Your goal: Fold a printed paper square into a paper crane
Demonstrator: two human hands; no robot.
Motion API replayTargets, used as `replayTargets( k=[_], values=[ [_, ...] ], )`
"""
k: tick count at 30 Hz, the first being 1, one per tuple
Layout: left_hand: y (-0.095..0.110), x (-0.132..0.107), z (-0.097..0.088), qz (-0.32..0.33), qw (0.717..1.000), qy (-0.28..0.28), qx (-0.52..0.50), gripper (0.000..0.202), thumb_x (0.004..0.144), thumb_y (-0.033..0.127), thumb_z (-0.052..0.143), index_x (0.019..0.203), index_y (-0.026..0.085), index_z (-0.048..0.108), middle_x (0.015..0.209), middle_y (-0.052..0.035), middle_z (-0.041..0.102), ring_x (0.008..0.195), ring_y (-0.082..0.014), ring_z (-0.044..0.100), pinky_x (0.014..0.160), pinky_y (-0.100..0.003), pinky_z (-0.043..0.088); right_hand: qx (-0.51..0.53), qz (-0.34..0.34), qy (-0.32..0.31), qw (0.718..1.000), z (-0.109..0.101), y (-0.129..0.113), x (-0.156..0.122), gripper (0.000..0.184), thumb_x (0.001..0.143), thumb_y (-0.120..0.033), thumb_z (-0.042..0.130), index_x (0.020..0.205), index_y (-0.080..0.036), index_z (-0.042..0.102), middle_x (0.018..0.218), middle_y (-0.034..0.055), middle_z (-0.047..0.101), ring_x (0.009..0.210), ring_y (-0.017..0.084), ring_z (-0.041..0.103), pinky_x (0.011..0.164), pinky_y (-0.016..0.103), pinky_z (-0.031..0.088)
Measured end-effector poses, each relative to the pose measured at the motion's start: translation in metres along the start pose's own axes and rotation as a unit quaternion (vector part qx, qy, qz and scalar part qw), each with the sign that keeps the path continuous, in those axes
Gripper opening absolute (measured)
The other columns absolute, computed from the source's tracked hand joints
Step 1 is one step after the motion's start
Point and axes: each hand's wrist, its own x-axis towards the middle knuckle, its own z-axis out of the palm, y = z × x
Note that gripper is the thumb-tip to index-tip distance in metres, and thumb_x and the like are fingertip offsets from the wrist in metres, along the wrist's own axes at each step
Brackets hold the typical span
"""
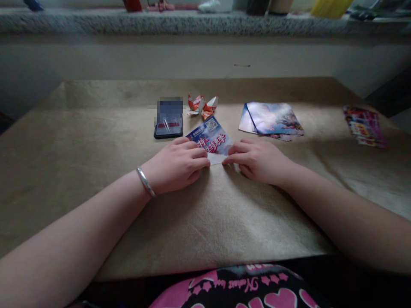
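Observation:
A blue printed paper sheet [212, 137] with red lettering and a QR code lies on the tan cloth-covered table [96, 141], its near edge folded up to show white. My left hand [176, 164], a silver bangle on its wrist, has its fingers curled and pressed on the sheet's left near corner. My right hand [257, 160] pinches the white folded edge from the right with fingers together. Both hands meet at the fold.
A black phone [168, 119] lies just beyond my left hand. A small folded orange-and-white paper figure [203, 106] sits behind the sheet. A stack of printed sheets [272, 119] lies at right, another leaflet [364, 125] far right. A stone ledge [192, 23] with objects runs behind.

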Motion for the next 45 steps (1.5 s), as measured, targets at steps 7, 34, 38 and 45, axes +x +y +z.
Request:
replayTargets(
  k=[7, 34, 38, 45],
  values=[
    [-0.006, -0.002, -0.003, 0.004, 0.999, -0.029, -0.029, 0.026, 0.087, 0.018, 0.044, 0.099, 0.024, 0.067, 0.100, -0.0009, 0.067, 0.094, -0.0178, 0.058, 0.090, -0.034, 0.041, 0.005, -0.005, -0.006, 1.000, 0.003, 0.002, -0.002, 0.036, 0.080, -0.011, 0.047, 0.104, -0.025, 0.071, 0.101, 0.0053, 0.068, 0.086, 0.019, 0.056, 0.070, 0.030, 0.038],
    [-0.022, -0.011, -0.009, -0.014, 0.988, -0.061, -0.139, 0.031, 0.079, 0.008, 0.046, 0.079, 0.024, 0.073, 0.102, 0.0018, 0.071, 0.092, -0.0148, 0.063, 0.081, -0.024, 0.047, 0.000, -0.017, 0.022, 1.000, 0.008, 0.010, -0.010, 0.037, 0.076, -0.009, 0.049, 0.100, -0.026, 0.071, 0.099, 0.0031, 0.068, 0.084, 0.018, 0.057, 0.067, 0.029, 0.039],
    [-0.021, -0.012, -0.008, -0.019, 0.988, -0.059, -0.144, 0.032, 0.079, 0.009, 0.045, 0.078, 0.024, 0.073, 0.102, 0.0019, 0.070, 0.091, -0.0143, 0.064, 0.080, -0.024, 0.047, -0.002, -0.016, 0.020, 1.000, 0.008, 0.010, -0.011, 0.036, 0.076, -0.010, 0.050, 0.100, -0.025, 0.071, 0.099, 0.0031, 0.068, 0.083, 0.018, 0.056, 0.067, 0.029, 0.039],
    [-0.020, -0.011, -0.010, -0.043, 0.984, -0.070, -0.159, 0.029, 0.078, 0.012, 0.045, 0.075, 0.023, 0.073, 0.102, 0.0009, 0.069, 0.088, -0.0142, 0.063, 0.078, -0.024, 0.047, -0.002, -0.020, 0.025, 0.999, 0.007, 0.008, -0.011, 0.034, 0.078, -0.011, 0.048, 0.100, -0.024, 0.072, 0.097, 0.0041, 0.068, 0.081, 0.018, 0.057, 0.066, 0.029, 0.040]
  ],
)
